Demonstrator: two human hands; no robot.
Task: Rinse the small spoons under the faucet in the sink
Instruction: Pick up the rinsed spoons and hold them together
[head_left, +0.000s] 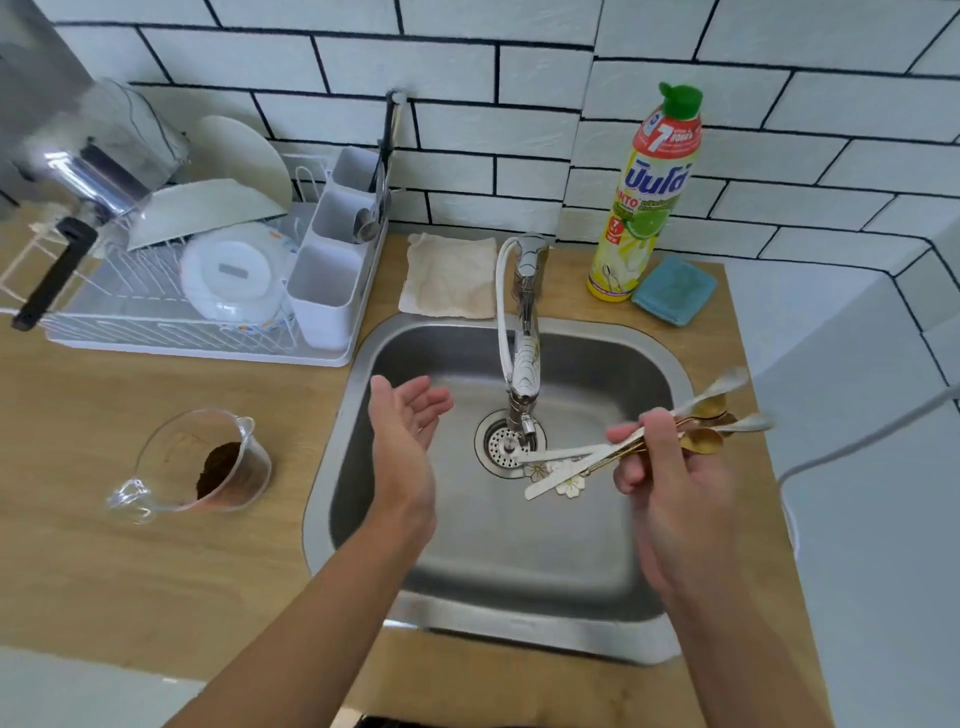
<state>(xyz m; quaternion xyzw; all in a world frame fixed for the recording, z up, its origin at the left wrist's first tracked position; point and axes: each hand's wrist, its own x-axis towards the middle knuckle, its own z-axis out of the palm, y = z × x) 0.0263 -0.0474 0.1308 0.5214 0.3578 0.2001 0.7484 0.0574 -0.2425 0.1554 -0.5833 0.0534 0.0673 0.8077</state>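
Observation:
My right hand (670, 467) holds a bunch of several small spoons (711, 421) over the right side of the steel sink (597, 613). Their gold and silver bowls point right, past the sink's rim. Their white handles with flower ends (558, 475) point left toward the drain (506, 441). The faucet (524, 332) reaches over the drain; I see no water running from it. My left hand (405, 431) is open, palm turned right, over the left part of the sink, holding nothing.
A glass measuring cup (208, 462) with brown powder stands on the wooden counter at left. A white dish rack (208, 270) with plates and a pot sits behind it. A cloth (449, 275), a dish soap bottle (644, 197) and a blue sponge (675, 288) line the back.

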